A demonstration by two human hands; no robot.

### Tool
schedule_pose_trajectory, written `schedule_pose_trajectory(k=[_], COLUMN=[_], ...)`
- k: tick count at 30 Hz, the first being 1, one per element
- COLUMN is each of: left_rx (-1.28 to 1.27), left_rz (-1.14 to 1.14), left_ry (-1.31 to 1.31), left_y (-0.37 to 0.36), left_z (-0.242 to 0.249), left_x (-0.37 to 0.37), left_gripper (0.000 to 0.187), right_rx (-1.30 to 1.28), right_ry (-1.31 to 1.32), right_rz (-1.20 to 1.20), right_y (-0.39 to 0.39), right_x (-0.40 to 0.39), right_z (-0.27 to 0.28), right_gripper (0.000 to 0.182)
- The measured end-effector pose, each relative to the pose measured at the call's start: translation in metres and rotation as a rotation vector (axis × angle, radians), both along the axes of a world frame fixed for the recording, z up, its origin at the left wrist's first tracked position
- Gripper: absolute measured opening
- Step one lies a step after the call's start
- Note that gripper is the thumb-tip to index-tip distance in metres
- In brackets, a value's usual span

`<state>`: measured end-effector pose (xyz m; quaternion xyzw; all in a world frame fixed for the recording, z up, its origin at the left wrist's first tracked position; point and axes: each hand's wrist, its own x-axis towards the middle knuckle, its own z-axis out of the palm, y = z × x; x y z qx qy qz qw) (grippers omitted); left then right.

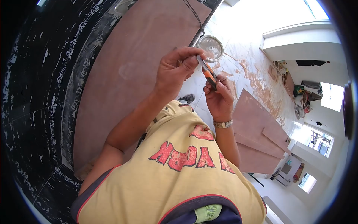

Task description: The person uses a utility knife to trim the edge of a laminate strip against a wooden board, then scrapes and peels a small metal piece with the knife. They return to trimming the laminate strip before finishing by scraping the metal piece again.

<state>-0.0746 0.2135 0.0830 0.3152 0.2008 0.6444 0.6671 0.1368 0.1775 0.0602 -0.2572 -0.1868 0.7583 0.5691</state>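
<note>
An orange and black utility knife [210, 77] is held in front of my chest, its handle gripped by the fingers of my right hand [220, 98], which has a watch on the wrist. My left hand [174, 71] pinches at the knife's front end, where a flat grey piece that looks like its blade [200, 59] shows. Both hands are closed and close together. Just beyond the fingertips stands a round, dusty container [211, 47], which the left fingers partly overlap in this view.
A large reddish-brown board [126, 74] lies to my left against black marble-patterned stone [35, 100]. More brown boards [257, 130] lie on my right. Dark cables [197, 16] run over the far board edge. Brown debris [257, 82] covers parts of the tiled floor.
</note>
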Motion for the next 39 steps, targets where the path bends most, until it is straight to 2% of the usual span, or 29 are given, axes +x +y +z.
schedule_pose_trajectory(k=[7, 13, 20, 23, 26, 29, 31, 34, 37, 39], left_rx=[-0.051, 0.015, -0.048, -0.134, -0.230, -0.342, -0.464, -0.704, -0.470, -0.253], left_rz=[-0.095, -0.102, -0.072, -0.075, -0.109, -0.157, -0.169, -0.080, 0.195, 0.262], left_ry=[-0.016, 0.017, 0.072, 0.048, 0.013, 0.057, 0.083, 0.304, 1.139, 1.365], left_y=[0.002, 0.004, 0.006, 0.006, 0.011, 0.010, 0.004, 0.006, 0.012, 0.014], left_z=[-0.007, -0.012, -0.026, -0.027, -0.045, -0.071, -0.089, -0.150, -0.199, -0.211], left_x=[0.002, 0.005, -0.002, -0.004, -0.005, -0.005, -0.005, -0.021, -0.029, -0.033], left_gripper=[0.037, 0.039, 0.039, 0.039, 0.039, 0.038, 0.037, 0.034, 0.028, 0.026], right_rx=[-0.003, -0.019, -0.022, 0.036, -0.012, -0.084, -0.131, -0.071, -0.018, 0.006], right_ry=[0.011, -0.022, -0.054, -0.238, -0.303, -0.364, -0.553, -0.852, -1.175, -1.217], right_rz=[-0.092, -0.095, -0.085, 0.066, 0.356, 0.510, 0.511, 0.446, 0.473, 0.427], right_y=[-0.006, -0.004, 0.000, 0.003, 0.009, 0.012, 0.015, 0.023, 0.035, 0.044], right_x=[-0.002, 0.003, 0.003, 0.002, 0.000, -0.003, -0.009, -0.010, -0.015, -0.024], right_z=[-0.011, -0.022, -0.026, -0.020, -0.006, -0.012, -0.024, -0.089, -0.122, -0.133], right_gripper=[0.025, 0.026, 0.032, 0.042, 0.049, 0.046, 0.042, 0.037, 0.039, 0.050])
